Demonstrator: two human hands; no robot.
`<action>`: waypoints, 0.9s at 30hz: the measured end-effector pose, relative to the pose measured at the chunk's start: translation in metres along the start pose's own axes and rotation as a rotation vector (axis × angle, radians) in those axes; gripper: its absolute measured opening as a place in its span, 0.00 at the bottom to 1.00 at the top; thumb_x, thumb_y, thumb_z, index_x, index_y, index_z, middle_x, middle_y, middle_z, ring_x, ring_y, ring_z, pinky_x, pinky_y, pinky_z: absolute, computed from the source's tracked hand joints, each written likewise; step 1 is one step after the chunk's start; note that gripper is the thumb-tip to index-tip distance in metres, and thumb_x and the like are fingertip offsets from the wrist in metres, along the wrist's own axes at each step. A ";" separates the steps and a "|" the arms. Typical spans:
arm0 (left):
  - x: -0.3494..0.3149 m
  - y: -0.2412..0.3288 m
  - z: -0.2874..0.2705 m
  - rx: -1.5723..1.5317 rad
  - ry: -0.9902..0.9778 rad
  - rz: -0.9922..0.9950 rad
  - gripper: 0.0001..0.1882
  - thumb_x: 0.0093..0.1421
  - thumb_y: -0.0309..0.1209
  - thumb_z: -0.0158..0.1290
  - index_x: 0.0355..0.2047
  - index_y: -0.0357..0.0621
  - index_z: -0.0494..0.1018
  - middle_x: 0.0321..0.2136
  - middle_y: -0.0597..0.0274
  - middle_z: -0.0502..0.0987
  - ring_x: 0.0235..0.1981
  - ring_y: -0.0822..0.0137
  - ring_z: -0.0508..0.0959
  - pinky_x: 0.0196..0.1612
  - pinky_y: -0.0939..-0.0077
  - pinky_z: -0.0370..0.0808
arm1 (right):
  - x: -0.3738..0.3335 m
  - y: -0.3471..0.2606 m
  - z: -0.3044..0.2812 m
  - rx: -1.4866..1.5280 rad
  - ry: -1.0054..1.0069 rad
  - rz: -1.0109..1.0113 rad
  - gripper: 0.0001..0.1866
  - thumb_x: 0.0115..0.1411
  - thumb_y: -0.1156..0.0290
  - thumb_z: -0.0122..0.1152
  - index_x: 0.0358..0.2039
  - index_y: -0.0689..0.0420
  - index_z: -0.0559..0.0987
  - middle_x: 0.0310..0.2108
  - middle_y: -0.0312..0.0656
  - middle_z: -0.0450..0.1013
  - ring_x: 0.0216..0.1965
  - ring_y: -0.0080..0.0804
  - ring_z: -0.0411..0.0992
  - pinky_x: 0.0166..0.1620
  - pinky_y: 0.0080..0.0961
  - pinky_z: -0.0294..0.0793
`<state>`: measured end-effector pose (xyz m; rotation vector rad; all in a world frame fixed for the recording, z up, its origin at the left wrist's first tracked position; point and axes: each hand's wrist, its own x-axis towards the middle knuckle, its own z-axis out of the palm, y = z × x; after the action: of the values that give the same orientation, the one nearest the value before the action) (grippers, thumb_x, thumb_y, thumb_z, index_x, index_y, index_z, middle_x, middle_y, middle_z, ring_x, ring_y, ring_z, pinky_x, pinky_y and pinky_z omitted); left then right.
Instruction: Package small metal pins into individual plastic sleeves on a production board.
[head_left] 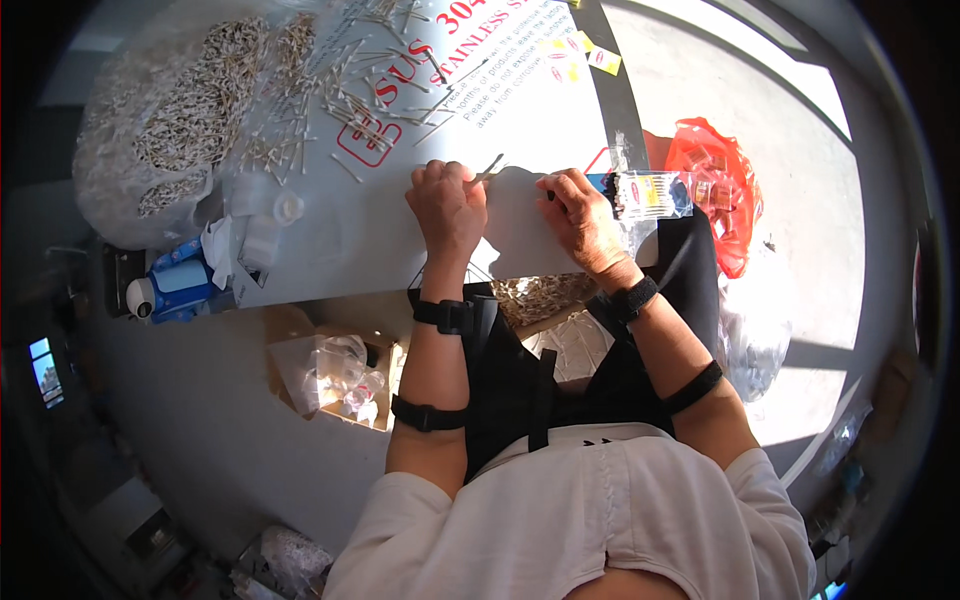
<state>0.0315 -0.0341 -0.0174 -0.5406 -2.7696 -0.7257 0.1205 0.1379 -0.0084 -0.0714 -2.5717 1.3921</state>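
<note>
My left hand (pixel 447 208) is closed over the near part of the table. A thin stick with a dark end (pixel 492 168), like a cotton swab, pokes out beside its thumb. My right hand (pixel 580 218) is also closed, its fingertips pinched around something small and dark that I cannot make out. Just right of that hand lies a clear packet (pixel 652 195) with a row of white sticks, dark tips and a yellow label. Loose cotton swabs (pixel 365 105) are scattered farther off on the white printed table sheet (pixel 530 135).
A big clear bag of cotton swabs (pixel 190 120) fills the table's left side. Near it are a clear container (pixel 265 225) and a blue tissue pack (pixel 185 280). Yellow labels (pixel 590 55) lie far right. A red plastic bag (pixel 715 180) hangs beyond the right edge; a cardboard box (pixel 385 400) stands below.
</note>
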 end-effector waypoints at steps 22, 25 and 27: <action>0.006 -0.008 -0.009 -0.116 -0.098 0.032 0.06 0.48 0.23 0.59 0.23 0.43 0.72 0.26 0.59 0.74 0.34 0.54 0.72 0.39 0.60 0.71 | -0.004 0.014 0.009 -0.020 0.173 -0.061 0.05 0.53 0.79 0.60 0.29 0.58 0.73 0.30 0.44 0.69 0.32 0.46 0.72 0.36 0.34 0.74; 0.002 -0.017 -0.005 -0.015 -0.044 0.129 0.06 0.48 0.23 0.60 0.22 0.43 0.72 0.25 0.58 0.74 0.33 0.54 0.72 0.37 0.60 0.71 | -0.003 0.012 0.010 -0.022 0.165 -0.079 0.05 0.53 0.79 0.61 0.29 0.58 0.73 0.30 0.44 0.69 0.32 0.46 0.72 0.36 0.35 0.74; 0.007 -0.018 -0.004 -0.059 -0.029 0.124 0.06 0.48 0.23 0.59 0.22 0.42 0.72 0.25 0.58 0.74 0.33 0.54 0.72 0.36 0.60 0.71 | -0.003 0.013 0.010 -0.012 0.160 -0.073 0.05 0.53 0.78 0.61 0.29 0.58 0.73 0.30 0.44 0.69 0.32 0.46 0.72 0.36 0.35 0.74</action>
<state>0.0186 -0.0486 -0.0192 -0.7324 -2.7198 -0.7783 0.1206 0.1360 -0.0250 -0.0863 -2.4271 1.2907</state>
